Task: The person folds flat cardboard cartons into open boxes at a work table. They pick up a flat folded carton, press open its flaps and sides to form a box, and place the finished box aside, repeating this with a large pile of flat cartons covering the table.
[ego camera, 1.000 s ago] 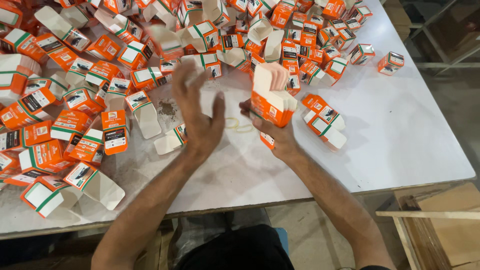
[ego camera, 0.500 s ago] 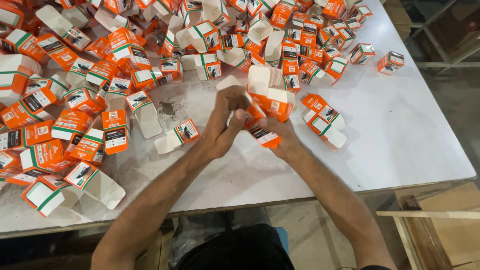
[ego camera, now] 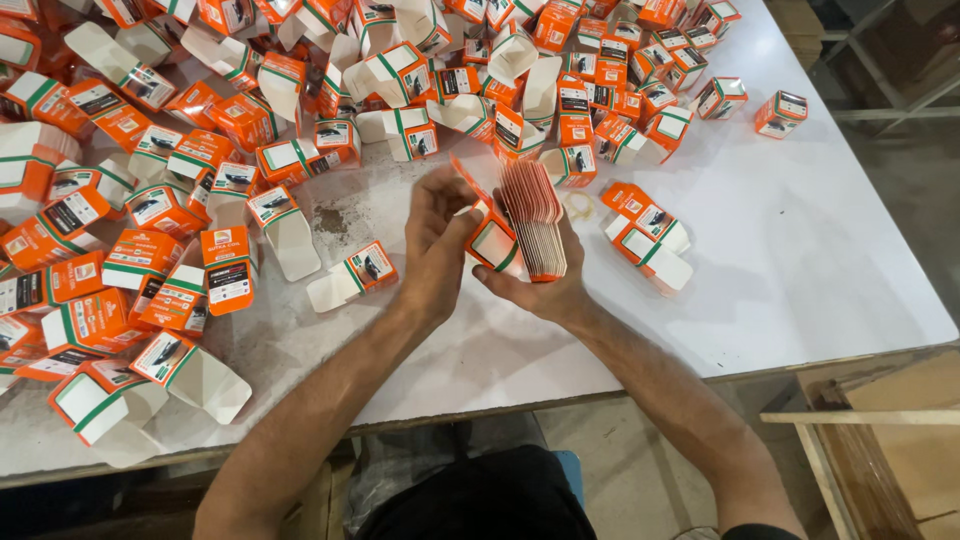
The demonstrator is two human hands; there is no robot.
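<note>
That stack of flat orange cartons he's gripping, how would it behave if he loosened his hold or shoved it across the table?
The stack of flat cartons would probably fan out and slide apart: it is many thin, loose sheets, held together only by the right hand. It looks light, being thin card. Each blank likely bends easily, like the one the left hand is peeling off.

A white table [ego camera: 820, 250] carries a heap of orange cartons [ego camera: 230, 150], spread across its left and far side.
</note>
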